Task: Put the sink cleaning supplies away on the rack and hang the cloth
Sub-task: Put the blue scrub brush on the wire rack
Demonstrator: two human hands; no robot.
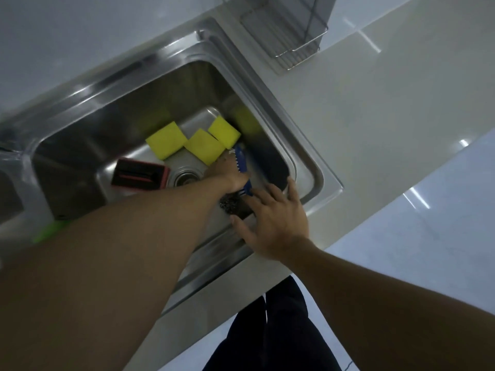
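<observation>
Head view: the sink (107,84) holds three yellow sponges (205,149) at 12 o'clock of its drain (184,178) and a blue brush (242,162) at 3 o'clock. The left hand (227,175) lies on the brush, its fingers hidden, so their hold cannot be told. The right hand (273,223), fingers straight and spread, hovers over a steel scourer (233,204) at 5 o'clock of the drain, while the wire rack (284,36) stands on the counter (375,116) at 1 o'clock of the sink.
</observation>
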